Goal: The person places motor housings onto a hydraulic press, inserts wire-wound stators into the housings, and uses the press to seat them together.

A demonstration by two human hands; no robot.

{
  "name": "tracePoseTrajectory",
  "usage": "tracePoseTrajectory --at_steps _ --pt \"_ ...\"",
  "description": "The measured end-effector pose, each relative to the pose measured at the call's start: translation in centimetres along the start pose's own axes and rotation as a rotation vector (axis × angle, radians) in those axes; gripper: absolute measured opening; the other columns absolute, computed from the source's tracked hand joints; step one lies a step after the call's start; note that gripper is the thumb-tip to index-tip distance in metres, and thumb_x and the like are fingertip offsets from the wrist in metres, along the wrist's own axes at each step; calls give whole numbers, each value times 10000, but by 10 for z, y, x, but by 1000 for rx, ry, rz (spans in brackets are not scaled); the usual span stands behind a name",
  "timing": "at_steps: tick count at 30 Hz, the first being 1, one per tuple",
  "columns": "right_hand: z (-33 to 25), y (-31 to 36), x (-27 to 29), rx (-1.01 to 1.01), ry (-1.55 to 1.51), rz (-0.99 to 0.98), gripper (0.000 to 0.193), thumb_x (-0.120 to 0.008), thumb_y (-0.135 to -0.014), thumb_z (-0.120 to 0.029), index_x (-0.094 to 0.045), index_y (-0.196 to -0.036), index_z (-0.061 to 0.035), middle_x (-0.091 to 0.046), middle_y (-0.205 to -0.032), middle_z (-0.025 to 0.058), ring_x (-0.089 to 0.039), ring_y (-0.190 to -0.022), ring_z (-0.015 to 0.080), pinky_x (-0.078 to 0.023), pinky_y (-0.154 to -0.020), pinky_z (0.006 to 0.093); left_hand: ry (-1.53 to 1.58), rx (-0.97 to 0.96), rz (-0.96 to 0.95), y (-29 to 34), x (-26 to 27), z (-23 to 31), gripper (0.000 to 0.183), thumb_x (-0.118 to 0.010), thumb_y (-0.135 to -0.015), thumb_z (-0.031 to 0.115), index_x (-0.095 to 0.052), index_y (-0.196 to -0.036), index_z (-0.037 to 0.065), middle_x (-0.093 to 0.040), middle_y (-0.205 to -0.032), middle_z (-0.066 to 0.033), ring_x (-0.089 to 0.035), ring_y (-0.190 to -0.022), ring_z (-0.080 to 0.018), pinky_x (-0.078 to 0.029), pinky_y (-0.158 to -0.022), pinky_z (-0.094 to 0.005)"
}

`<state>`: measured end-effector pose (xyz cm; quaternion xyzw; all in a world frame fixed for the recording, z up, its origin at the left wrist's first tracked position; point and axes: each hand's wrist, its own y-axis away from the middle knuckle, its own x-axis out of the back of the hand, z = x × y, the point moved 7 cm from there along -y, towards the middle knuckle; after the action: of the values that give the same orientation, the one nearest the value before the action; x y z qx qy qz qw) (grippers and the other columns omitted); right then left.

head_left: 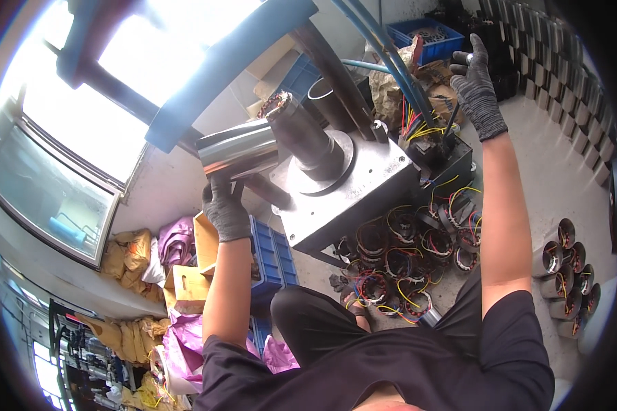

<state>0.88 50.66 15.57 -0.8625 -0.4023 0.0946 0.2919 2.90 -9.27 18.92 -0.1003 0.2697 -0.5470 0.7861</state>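
My left hand [225, 211], in a dark grey glove, grips a shiny metal cylinder [238, 151] from below. The cylinder lies tilted beside a dark upright post [301, 133], and some of my fingers are hidden behind it. A ring of motor windings [275, 105] sits on top of the post. The post rises from a round base on a grey metal press table [349, 195]. My right hand [478, 92], gloved too, is raised at the far right, away from the table. Its fingers are apart, with a small bright spot between them that I cannot make out.
A blue press beam [233, 72] crosses above the table. Several wound stators [397, 264] with coloured wires lie on the floor before me. Metal sleeves [565, 281] stand at the right, with stacked metal parts [562, 82] behind. Blue crates [267, 257] stand at the left.
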Motion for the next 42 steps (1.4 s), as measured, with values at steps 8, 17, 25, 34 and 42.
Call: tracePoseTrajectory --at_steps 8,17,25,34,42 --pt "14 -6 -4 44 -68 31 968 -610 -862 187 -223 -1609 -291 -489 -1246 101 -538 -935 108 -561 -760 185 -40 -112 68 -49 -29 -11 335 -761 -948 222 -599 -1123 -14 -613 -1132 -120 -632 -1033 -216 -612 -801 -340" --pt "10 2 -4 -8 -226 64 569 -552 -1037 -35 -396 -1535 -261 -498 -1151 57 -496 -870 89 -508 -740 169 -179 -161 -15 -91 -65 -2 322 -759 -940 212 -631 -1133 -12 -624 -1094 -102 -632 -1049 -222 -643 -786 -352" --pt "20 -1 -1 -118 -262 18 860 -598 -896 159 -277 -1594 -228 -496 -1195 66 -507 -884 102 -522 -792 166 -407 -112 -103 -120 -108 14 245 -721 -933 287 -628 -995 70 -641 -941 -37 -623 -955 -148 -571 -769 -342" --pt "-4 17 14 31 56 12 889 -607 -862 188 -252 -1582 -196 -493 -1259 93 -544 -998 111 -555 -861 223 -529 -163 -367 -152 -145 30 261 -701 -967 320 -604 -989 78 -662 -953 -37 -633 -913 -137 -535 -751 -325" --pt "-19 21 45 46 235 190 358 -719 -906 -170 -623 -1241 -88 -725 -907 115 -719 -859 252 -581 -847 388 -918 -189 -408 -184 -170 27 368 -689 -960 384 -693 -906 20 -672 -841 -78 -622 -711 -179 -505 -719 -332"
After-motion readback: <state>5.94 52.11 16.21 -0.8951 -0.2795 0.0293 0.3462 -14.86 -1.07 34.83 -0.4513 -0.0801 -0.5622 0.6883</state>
